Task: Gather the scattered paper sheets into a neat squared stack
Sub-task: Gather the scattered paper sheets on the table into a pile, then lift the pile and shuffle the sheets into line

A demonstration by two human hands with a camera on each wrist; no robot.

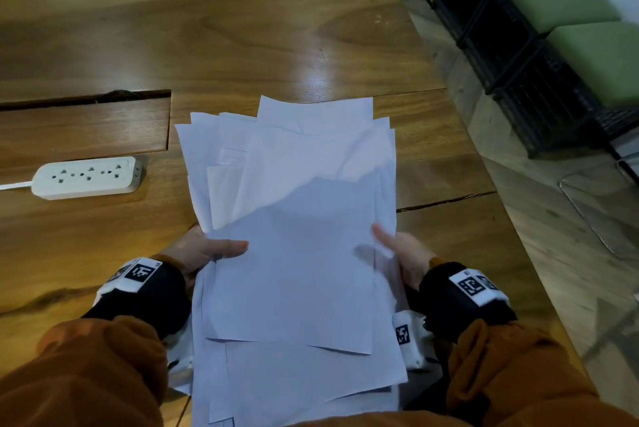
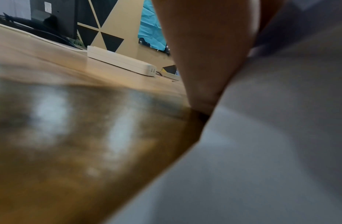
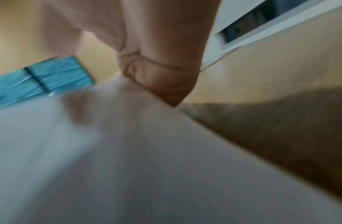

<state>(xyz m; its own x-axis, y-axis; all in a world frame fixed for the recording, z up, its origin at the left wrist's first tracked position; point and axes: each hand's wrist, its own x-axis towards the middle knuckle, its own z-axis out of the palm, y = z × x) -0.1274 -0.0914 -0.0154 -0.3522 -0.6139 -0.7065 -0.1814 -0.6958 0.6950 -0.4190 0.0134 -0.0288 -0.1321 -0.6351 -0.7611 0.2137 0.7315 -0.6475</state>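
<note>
Blank paper sheets [image 1: 294, 254], no legible writing

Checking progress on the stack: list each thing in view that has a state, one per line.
paper sheets: gathered in one bundle, edges uneven and fanned, not squared.
left hand: grips the bundle's left edge, thumb on top.
right hand: grips the bundle's right edge, thumb on top.
power strip: lying flat on the table, sockets empty, apart from the sheets.
</note>
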